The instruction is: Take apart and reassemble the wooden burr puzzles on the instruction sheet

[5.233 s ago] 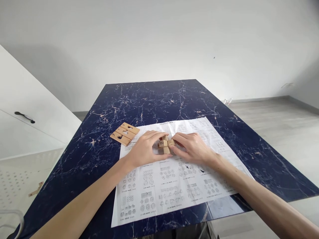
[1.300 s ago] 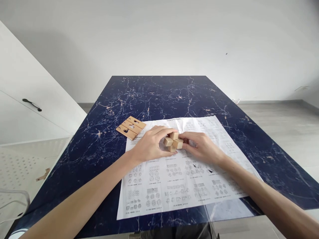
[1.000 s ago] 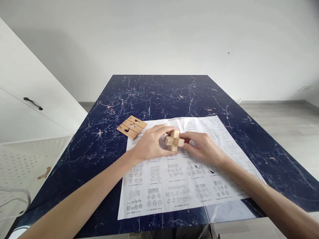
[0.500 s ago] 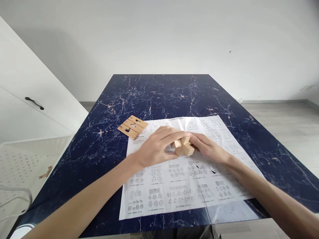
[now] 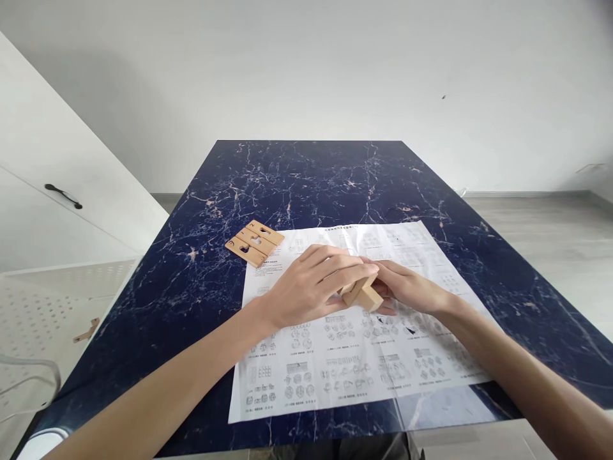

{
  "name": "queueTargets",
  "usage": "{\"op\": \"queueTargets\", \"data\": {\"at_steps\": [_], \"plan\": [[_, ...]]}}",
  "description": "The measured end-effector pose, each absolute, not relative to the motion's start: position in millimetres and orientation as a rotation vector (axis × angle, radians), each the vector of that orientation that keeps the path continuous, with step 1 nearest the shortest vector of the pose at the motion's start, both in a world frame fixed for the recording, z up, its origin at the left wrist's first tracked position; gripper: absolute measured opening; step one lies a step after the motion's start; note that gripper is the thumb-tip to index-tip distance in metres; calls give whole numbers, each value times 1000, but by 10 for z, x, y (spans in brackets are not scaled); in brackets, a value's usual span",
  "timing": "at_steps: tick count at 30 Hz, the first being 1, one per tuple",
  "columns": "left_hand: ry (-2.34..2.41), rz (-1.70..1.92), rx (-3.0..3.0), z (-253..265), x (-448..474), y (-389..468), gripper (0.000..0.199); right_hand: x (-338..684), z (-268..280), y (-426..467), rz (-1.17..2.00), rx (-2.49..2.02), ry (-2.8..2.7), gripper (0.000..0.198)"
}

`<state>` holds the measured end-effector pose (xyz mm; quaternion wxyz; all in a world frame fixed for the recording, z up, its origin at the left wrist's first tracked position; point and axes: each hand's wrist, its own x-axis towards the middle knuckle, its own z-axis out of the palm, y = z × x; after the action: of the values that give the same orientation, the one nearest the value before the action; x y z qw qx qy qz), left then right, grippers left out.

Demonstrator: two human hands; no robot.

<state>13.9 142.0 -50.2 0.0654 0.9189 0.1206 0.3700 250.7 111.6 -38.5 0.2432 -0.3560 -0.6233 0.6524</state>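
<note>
A pale wooden block puzzle (image 5: 368,298) with interlocking square bars is held between both hands, above a printed instruction sheet (image 5: 335,390). My left hand (image 5: 318,281) covers its left and upper side, the fingers wrapped over it. On the far right side, my right hand (image 5: 407,285) grips it with fingers bent around and partly under it. Much of the puzzle is hidden behind the fingers. Left of the hands, three flat wooden slats (image 5: 255,243) numbered 1, 2 and 3, with cut-out holes, lie side by side at the sheet's upper left corner.
The dark blue marbled table (image 5: 297,179) reaches back toward a white wall. At the left stand a white cabinet with a black handle (image 5: 64,196) and a perforated white basket (image 5: 38,313). A small wooden piece (image 5: 87,330) is in the basket. A white round object (image 5: 45,443) shows at lower left.
The puzzle has turned and shifted slightly right and toward me. My left fingers now lie further over it, and one bar points down to the right.
</note>
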Motion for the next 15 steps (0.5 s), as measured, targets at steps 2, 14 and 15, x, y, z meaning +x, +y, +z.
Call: {"op": "queueTargets", "data": {"at_steps": [2, 14, 15], "plan": [[413, 1094, 2699, -505, 141, 1422, 49, 2497, -388, 1115, 1789, -980, -1671, 58], [689, 1099, 2281, -468, 118, 1450, 71, 2470, -460, 1097, 1621, -1030, -1648, 51], [678, 1092, 2270, -470, 116, 1455, 72, 2481, -466, 1102, 1615, -1025, -1665, 52]]}}
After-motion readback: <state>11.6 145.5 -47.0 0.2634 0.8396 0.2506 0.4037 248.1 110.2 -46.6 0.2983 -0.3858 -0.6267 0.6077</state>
